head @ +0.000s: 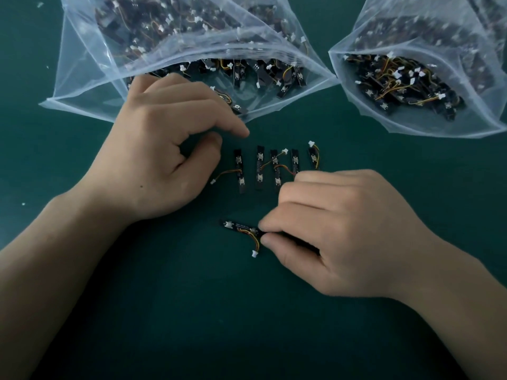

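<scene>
A small black circuit strip (240,227) with two white buttons and a short orange-yellow wire ending in a white plug lies flat on the green mat. My right hand (337,231) pinches its right end between thumb and forefinger. Above it, several similar strips (274,168) lie side by side in a row. My left hand (162,154) rests on the mat left of that row, fingers loosely curled, holding nothing.
Two clear plastic bags full of the same black strips lie open toward me: a large bag (82,78) at the top left, just beyond my left hand, and a second bag (411,119) at the top right. The green mat (192,311) covers the whole surface.
</scene>
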Demonstrator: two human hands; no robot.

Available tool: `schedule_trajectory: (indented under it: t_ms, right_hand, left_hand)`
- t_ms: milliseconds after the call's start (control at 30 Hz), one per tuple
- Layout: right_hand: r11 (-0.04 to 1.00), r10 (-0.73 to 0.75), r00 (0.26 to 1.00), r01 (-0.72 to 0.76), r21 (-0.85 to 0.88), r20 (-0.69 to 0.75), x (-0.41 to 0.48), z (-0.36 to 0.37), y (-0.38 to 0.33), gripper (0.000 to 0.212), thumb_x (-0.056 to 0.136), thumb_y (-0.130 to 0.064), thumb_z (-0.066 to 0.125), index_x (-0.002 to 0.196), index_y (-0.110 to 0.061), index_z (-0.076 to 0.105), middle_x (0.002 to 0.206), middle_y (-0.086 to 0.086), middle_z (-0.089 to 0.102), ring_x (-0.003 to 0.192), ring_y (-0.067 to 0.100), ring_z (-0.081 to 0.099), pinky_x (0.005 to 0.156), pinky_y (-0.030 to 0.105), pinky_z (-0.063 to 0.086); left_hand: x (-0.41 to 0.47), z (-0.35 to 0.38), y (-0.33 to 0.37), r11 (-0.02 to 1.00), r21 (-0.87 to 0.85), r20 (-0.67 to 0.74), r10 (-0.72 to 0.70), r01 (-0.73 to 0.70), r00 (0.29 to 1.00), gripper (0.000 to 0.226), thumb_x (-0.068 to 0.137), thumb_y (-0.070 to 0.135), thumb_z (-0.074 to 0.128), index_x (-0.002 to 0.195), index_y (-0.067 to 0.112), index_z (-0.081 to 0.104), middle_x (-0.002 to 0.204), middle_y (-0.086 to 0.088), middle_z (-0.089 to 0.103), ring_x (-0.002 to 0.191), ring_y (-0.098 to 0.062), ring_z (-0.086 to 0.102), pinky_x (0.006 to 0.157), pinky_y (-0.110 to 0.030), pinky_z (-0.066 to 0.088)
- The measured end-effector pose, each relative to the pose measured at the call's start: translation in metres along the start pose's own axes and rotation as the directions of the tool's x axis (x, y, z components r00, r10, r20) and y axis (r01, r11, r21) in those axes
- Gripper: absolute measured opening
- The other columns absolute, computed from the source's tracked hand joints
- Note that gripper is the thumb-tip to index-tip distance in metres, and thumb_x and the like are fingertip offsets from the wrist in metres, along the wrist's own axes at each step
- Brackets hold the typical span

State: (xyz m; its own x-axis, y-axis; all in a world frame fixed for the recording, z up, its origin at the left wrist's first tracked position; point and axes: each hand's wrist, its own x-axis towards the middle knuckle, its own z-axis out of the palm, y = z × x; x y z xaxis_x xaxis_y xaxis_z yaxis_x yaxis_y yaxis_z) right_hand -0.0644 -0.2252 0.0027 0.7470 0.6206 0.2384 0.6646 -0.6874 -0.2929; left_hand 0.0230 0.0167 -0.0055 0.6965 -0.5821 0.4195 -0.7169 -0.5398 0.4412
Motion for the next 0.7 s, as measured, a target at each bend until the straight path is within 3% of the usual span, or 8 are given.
schedule_trajectory:
  t_ms: [167, 233, 333, 433, 533, 700]
  right_hand:
    - [0.992, -0.011, 0.998, 0.004, 0.128, 0.055, -0.001, 0.001, -0.001, 0.024, 0.098, -0.034, 0.071, 0.079, -0.018, 0.069, 0.074, -0.008, 0.055, 0.065, 0.018, 0.045, 0.055, 0.039, 0.042]
    - [0.980, 0.005, 0.999, -0.016, 0.198, 0.054, -0.001, 0.000, 0.000, 0.020, 0.097, -0.035, 0.072, 0.087, -0.018, 0.072, 0.074, -0.012, 0.049, 0.065, 0.013, 0.043, 0.055, 0.039, 0.044]
    - [0.989, 0.004, 0.999, -0.009, 0.148, 0.037, 0.000, 0.000, 0.001, 0.021, 0.097, -0.033, 0.072, 0.110, -0.018, 0.077, 0.080, -0.016, 0.038, 0.066, 0.012, 0.040, 0.051, 0.039, 0.047]
    - [0.996, -0.037, 0.997, 0.031, 0.081, 0.075, 0.001, 0.001, -0.003, 0.027, 0.101, -0.035, 0.067, 0.124, -0.024, 0.077, 0.075, -0.010, 0.053, 0.060, 0.018, 0.051, 0.046, 0.037, 0.046]
    - [0.998, -0.051, 0.995, 0.047, 0.049, 0.086, 0.000, 0.004, -0.006, 0.024, 0.104, -0.034, 0.063, 0.120, -0.024, 0.078, 0.073, -0.006, 0.058, 0.056, 0.022, 0.053, 0.044, 0.036, 0.046]
    - [0.996, 0.043, 0.998, -0.047, 0.081, 0.050, 0.000, 0.006, -0.009, 0.025, 0.102, -0.040, 0.065, 0.109, -0.020, 0.079, 0.076, -0.006, 0.067, 0.061, 0.026, 0.062, 0.047, 0.039, 0.048]
  left_hand:
    - [-0.001, 0.001, 0.000, 0.998, 0.058, -0.009, 0.012, -0.011, 1.000, 0.033, 0.085, -0.005, 0.058, 0.101, 0.016, 0.079, 0.105, 0.004, 0.073, 0.094, -0.025, 0.063, 0.093, -0.055, 0.042]
    - [-0.001, 0.001, 0.000, 0.995, 0.091, 0.007, 0.037, -0.037, 0.999, 0.032, 0.086, -0.004, 0.058, 0.100, 0.016, 0.079, 0.104, 0.003, 0.073, 0.093, -0.028, 0.064, 0.091, -0.056, 0.042]
    - [0.000, 0.001, 0.000, 0.995, 0.092, 0.012, 0.040, -0.041, 0.999, 0.031, 0.086, -0.003, 0.058, 0.101, 0.016, 0.079, 0.103, 0.002, 0.073, 0.092, -0.029, 0.064, 0.090, -0.056, 0.042]
    - [0.000, 0.001, 0.001, 0.997, 0.077, 0.004, 0.024, -0.024, 1.000, 0.030, 0.087, -0.002, 0.058, 0.102, 0.015, 0.079, 0.104, 0.003, 0.073, 0.094, -0.028, 0.065, 0.092, -0.058, 0.043]
    - [0.000, 0.001, 0.002, 0.998, 0.070, -0.001, 0.008, -0.008, 1.000, 0.030, 0.087, -0.002, 0.059, 0.102, 0.014, 0.079, 0.105, 0.003, 0.073, 0.095, -0.026, 0.064, 0.094, -0.054, 0.043]
    - [0.001, 0.002, 0.003, 0.997, 0.078, -0.026, -0.010, 0.012, 1.000, 0.031, 0.086, -0.003, 0.059, 0.103, 0.014, 0.079, 0.105, 0.001, 0.074, 0.094, -0.027, 0.063, 0.092, -0.054, 0.044]
